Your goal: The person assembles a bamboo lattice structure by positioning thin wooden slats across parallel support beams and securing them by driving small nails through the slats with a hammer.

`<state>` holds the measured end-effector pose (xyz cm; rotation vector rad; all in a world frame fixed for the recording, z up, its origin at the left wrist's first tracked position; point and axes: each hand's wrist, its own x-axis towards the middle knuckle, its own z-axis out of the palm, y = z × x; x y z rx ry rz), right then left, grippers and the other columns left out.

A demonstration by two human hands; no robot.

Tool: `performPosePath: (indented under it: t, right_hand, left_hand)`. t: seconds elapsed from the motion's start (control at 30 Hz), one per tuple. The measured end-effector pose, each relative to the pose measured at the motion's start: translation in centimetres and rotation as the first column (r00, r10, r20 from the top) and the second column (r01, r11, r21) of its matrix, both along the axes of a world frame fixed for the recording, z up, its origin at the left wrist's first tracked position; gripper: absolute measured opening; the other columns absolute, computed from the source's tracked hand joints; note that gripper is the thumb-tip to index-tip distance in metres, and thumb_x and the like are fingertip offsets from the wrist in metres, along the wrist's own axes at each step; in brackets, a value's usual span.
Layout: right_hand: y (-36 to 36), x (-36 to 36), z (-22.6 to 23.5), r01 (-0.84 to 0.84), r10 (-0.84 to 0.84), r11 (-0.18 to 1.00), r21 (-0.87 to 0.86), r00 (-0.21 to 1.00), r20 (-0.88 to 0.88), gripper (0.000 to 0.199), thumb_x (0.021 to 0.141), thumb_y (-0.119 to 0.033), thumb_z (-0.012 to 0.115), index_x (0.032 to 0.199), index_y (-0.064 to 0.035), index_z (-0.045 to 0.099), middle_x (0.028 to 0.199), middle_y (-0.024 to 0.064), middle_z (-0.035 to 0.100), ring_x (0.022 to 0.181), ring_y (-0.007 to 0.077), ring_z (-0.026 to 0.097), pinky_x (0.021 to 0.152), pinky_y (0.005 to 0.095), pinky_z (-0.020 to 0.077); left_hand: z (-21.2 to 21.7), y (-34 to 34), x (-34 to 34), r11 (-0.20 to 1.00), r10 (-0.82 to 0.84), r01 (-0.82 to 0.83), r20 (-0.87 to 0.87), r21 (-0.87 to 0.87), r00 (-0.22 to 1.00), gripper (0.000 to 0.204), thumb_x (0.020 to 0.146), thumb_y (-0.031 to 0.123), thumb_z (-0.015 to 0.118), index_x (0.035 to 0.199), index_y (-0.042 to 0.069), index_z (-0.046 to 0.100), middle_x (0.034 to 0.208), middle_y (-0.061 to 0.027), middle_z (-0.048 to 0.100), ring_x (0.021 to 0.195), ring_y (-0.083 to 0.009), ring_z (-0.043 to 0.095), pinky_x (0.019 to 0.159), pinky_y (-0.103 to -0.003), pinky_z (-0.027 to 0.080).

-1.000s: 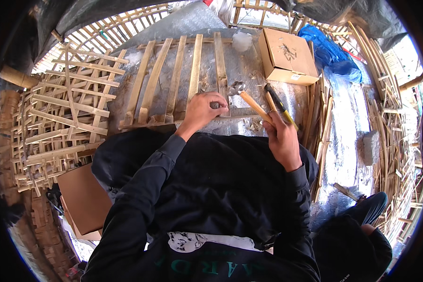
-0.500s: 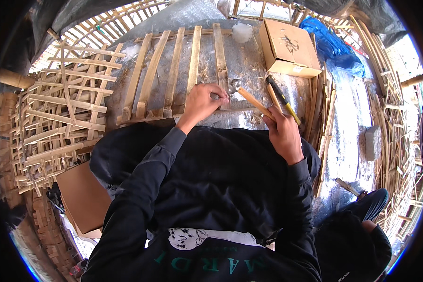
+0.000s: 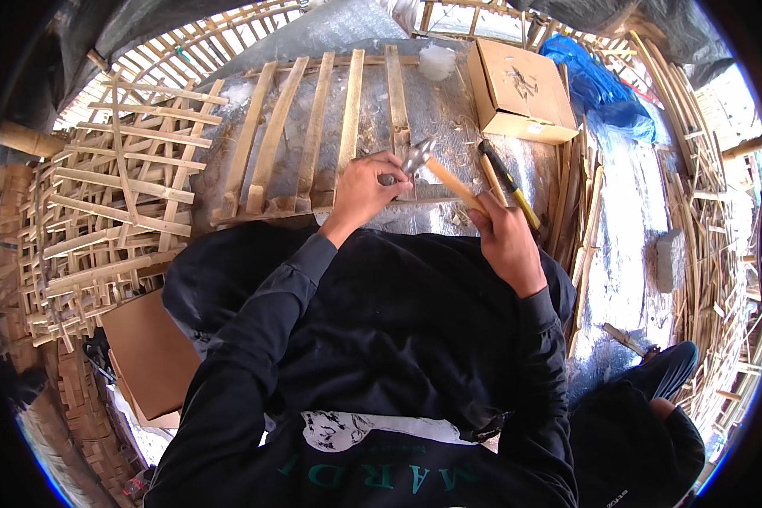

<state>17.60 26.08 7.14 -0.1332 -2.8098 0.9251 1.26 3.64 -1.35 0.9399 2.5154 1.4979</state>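
My right hand (image 3: 512, 245) is closed round the wooden handle of a hammer (image 3: 453, 182). The hammer's metal head lies right beside the fingertips of my left hand (image 3: 366, 190). That hand is closed in a pinch at the lower end of the rightmost upright slat (image 3: 397, 93). A small grey, metal-looking piece shows between its fingers; its kind is hidden. The slat belongs to a flat bamboo frame, several slats joined to a near rail (image 3: 267, 212) and a far rail. The frame lies in front of my lap.
A second tool with a black and yellow handle (image 3: 510, 182) lies right of the hammer. Behind it stand a cardboard box (image 3: 525, 89) and blue plastic sheeting (image 3: 601, 93). Bamboo lattice panels (image 3: 118, 186) are piled at left. Another person's dark-clothed leg (image 3: 677, 364) is at lower right.
The hammer head has tilted and shifted slightly left, closer to my left fingertips. My left hand stays in nearly the same place.
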Motion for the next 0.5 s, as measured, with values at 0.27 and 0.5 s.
performPosePath:
  t: [0.27, 0.5]
  right_hand:
    - [-0.3, -0.3, 1.2, 0.024, -0.026, 1.0, -0.014, 0.994, -0.11, 0.013, 0.103, -0.014, 0.068, 0.109, -0.0037, 0.065, 0.08, 0.0285, 0.065, 0.08, 0.0527, 0.063, 0.07, 0.0595, 0.0478]
    - [1.0, -0.7, 2.4, -0.05, 0.054, 0.983, 0.174, 0.998, -0.016, 0.012, 0.103, -0.012, 0.068, 0.11, -0.0029, 0.066, 0.077, 0.029, 0.064, 0.077, 0.0529, 0.063, 0.068, 0.0593, 0.0474]
  left_hand:
    - [0.1, 0.0, 0.0, 0.997, -0.04, 0.043, -0.06, 0.059, 0.997, 0.012, 0.081, 0.013, 0.089, 0.084, 0.007, 0.08, 0.103, 0.0021, 0.072, 0.092, -0.0186, 0.076, 0.08, -0.034, 0.058]
    - [-0.2, 0.1, 0.0, 0.996, -0.046, 0.049, -0.04, 0.081, 0.998, 0.009, 0.08, 0.014, 0.088, 0.081, 0.009, 0.08, 0.1, 0.004, 0.072, 0.088, -0.0195, 0.075, 0.078, -0.034, 0.058]
